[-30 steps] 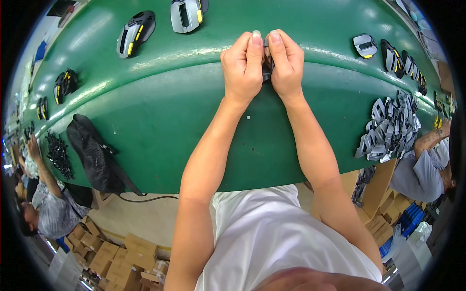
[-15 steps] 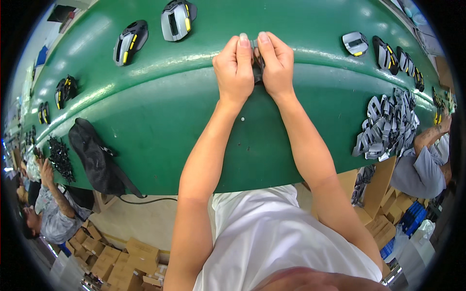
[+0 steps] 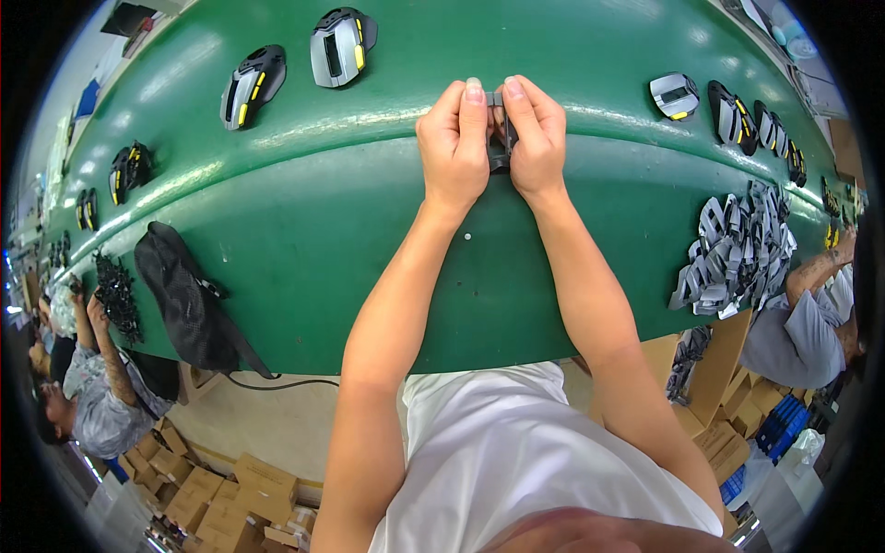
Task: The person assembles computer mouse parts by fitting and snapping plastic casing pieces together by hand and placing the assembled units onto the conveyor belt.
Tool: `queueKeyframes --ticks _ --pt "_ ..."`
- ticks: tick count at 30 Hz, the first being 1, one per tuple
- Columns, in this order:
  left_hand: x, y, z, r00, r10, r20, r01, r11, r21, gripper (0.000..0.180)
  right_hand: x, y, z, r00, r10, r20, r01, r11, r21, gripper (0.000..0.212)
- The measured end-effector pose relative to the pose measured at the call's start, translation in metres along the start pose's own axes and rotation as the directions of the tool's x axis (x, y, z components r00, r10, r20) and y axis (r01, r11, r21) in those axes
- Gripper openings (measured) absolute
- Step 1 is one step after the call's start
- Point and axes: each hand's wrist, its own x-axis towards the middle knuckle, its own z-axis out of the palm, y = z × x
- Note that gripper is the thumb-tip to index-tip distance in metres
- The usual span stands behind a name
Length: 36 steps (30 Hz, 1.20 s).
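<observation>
Both hands meet over the green workbench, thumbs side by side and pointing away from me. Between them is a dark plastic part (image 3: 499, 158), mostly covered by fingers; a grey edge and a narrow gap show in its middle. My left hand (image 3: 455, 147) grips its left side with curled fingers. On its right side, my right hand (image 3: 535, 143) is closed the same way. Beyond my hands to the left lie a grey, black and yellow computer mouse shell (image 3: 339, 48) and another mouse shell (image 3: 253, 88).
A heap of grey plastic pieces (image 3: 733, 249) lies at right, with a mouse shell (image 3: 675, 96) and several more behind it. To the left are a black mesh bag (image 3: 189, 300) and a pile of small black parts (image 3: 115, 300). Co-workers sit at both sides; cardboard boxes (image 3: 267, 484) stand below.
My hands have come slightly nearer and to the right in the picture, and their thumbs are a little farther apart. More of the dark part shows between them. Both hands keep hold of it.
</observation>
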Motion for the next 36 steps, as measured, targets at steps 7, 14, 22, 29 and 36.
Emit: queueKeyframes --ticks 7,14,22,29,36 --pt "0.001 0.011 0.002 0.996 -0.042 -0.077 0.031 0.989 -0.142 0.023 0.003 0.002 -0.001 0.997 0.038 -0.067 -0.032 0.995 0.098 0.031" --pt "0.003 0.014 -0.003 0.998 -0.062 -0.027 0.057 0.987 -0.148 0.018 0.002 0.000 -0.003 0.999 0.029 -0.018 -0.028 0.996 0.087 0.028" --pt "0.004 0.012 -0.004 0.990 -0.128 0.066 0.141 0.947 -0.288 0.016 0.002 -0.006 -0.004 0.996 0.089 -0.009 -0.087 0.984 0.157 0.018" --pt "0.008 -0.001 -0.013 0.978 -0.119 0.169 0.158 0.957 -0.243 0.017 0.010 -0.002 -0.008 0.995 0.104 0.010 -0.103 0.967 0.234 0.023" --pt "0.009 0.001 -0.008 0.989 -0.092 0.119 0.125 0.944 -0.305 0.018 0.010 -0.001 -0.010 0.995 0.097 0.017 -0.098 0.968 0.231 0.018"
